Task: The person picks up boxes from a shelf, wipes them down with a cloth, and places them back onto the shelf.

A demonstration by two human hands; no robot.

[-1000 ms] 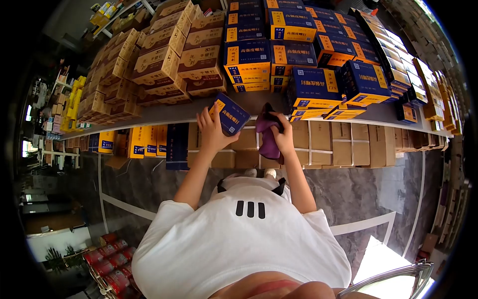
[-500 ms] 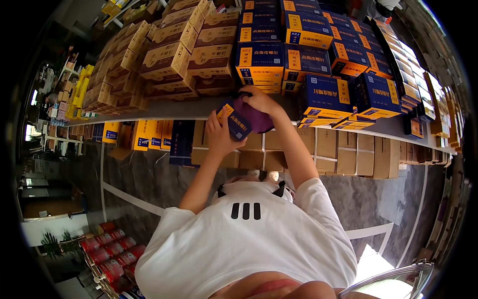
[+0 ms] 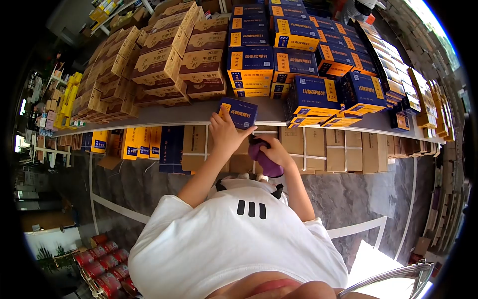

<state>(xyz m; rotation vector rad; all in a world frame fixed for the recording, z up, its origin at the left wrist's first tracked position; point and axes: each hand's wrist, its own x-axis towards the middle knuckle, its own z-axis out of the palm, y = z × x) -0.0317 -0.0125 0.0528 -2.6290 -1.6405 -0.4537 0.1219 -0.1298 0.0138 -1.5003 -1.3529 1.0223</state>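
A small blue and orange screw box (image 3: 241,114) rests at the front edge of the grey shelf, its printed face turned up toward me. My left hand (image 3: 225,133) grips it, fingers over its left side and thumb along the lower edge. Below the shelf edge and to the right, my right hand (image 3: 277,152) is closed around a bunched purple cloth (image 3: 269,164) with a dark edge. The cloth hangs apart from the box.
Stacks of blue and orange screw boxes (image 3: 251,61) stand behind on the shelf (image 3: 169,121). Brown cartons (image 3: 158,66) are piled at the left. Under the shelf are larger cardboard boxes (image 3: 301,149) with white straps. Red cans (image 3: 104,266) stand at the lower left.
The screw box has moved from being held tilted before the shelf to the shelf's edge. My right hand has drawn the purple cloth away from it, down and to the right.
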